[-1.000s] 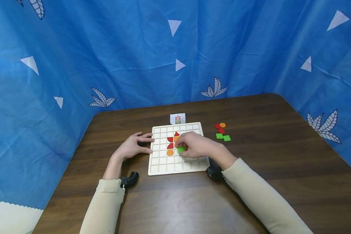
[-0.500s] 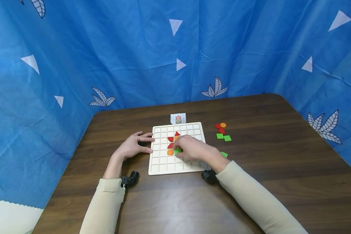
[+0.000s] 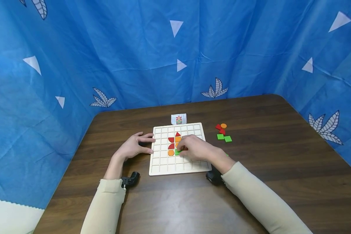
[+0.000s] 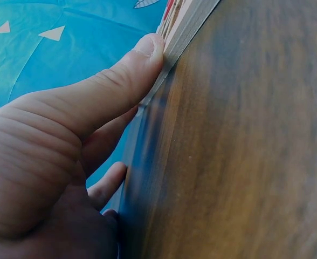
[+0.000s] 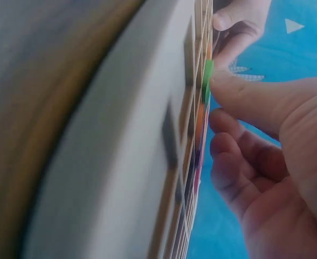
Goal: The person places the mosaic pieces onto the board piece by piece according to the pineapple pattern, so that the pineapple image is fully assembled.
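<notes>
A pale grid board [image 3: 161, 169] lies on the table. My left hand [image 3: 134, 146] touches its left edge with thumb and fingertips, the fingers spread; in the left wrist view the thumb [image 4: 121, 81] meets the board's side. My right hand [image 3: 196, 148] is over the middle of the board. Its thumb tip touches a green square tile [image 5: 207, 81] in a cell, while the other fingers are loosely bent and apart from the thumb. Around it sit a red triangle [image 3: 177, 134], two red curved tiles [image 3: 171, 146], an orange square [image 3: 177, 139] and an orange disc [image 3: 171, 152]. The right hand hides some cells.
Above the board lies a small pattern card [image 3: 179, 119]. Loose tiles lie to the right: an orange disc [image 3: 223, 125], red pieces [image 3: 222, 131] and green squares [image 3: 228, 139]. Another green tile is mostly hidden by the right wrist. A blue curtain [image 3: 152, 48] surrounds the wooden table [image 3: 269, 143].
The green tile my right hand held has moved slightly left and now lies in a cell beside the orange disc. My right fingers have shifted back a little. The left hand has stayed put.
</notes>
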`<state>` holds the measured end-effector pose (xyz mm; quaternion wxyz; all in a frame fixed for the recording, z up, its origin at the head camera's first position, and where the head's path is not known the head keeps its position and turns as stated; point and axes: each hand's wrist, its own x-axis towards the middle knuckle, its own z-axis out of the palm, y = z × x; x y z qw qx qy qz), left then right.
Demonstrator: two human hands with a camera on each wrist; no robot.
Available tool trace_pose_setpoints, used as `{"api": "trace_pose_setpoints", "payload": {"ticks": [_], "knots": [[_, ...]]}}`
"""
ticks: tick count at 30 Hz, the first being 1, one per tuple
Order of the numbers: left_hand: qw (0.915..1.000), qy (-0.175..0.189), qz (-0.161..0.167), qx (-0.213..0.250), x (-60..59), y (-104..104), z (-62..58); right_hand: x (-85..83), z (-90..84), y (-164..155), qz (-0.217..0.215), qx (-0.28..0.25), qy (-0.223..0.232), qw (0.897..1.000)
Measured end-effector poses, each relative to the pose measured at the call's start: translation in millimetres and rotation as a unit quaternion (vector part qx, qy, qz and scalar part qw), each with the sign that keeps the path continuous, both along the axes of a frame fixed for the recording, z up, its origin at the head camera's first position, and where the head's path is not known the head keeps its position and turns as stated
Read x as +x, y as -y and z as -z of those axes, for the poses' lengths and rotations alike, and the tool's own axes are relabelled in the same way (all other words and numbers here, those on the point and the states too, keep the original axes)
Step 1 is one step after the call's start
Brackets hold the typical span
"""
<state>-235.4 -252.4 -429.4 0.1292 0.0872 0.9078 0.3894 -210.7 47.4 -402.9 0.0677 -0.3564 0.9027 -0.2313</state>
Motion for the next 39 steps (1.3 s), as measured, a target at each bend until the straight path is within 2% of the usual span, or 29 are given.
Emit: {"api": "trace_pose_setpoints", "payload": {"ticks": [4,11,18,26,31,39], "knots": [[1.0000,-0.007,-0.001,-0.006,-0.4,1,-1.3,-0.3,-0.9,-4,-0.015,-0.007,-0.003,1.000],[1.0000,0.001,-0.002,-0.002,-0.3,1,-0.9,1.1,-1.3,-5,-0.043,0.022,-0.013,0.999],[1.0000,-0.002,-0.003,-0.005,0.5,0,-0.3,3.3,-1.5,-10,-0.036,0.037,-0.026,0.998],[1.0000,0.004,0.003,0.008,1.3,-2,1.0,4.3,0.9,-22,-0.034,0.026,-0.049,0.998],[1.0000,0.001,0.001,-0.002,-0.1,-1,0.7,7.1,-0.9,-42,-0.021,0.007,-0.023,0.999],[0.9998,-0.003,-0.001,-0.018,0.8,-1,-0.6,17.1,-5.3,-83,0.000,0.021,0.018,1.000]]}}
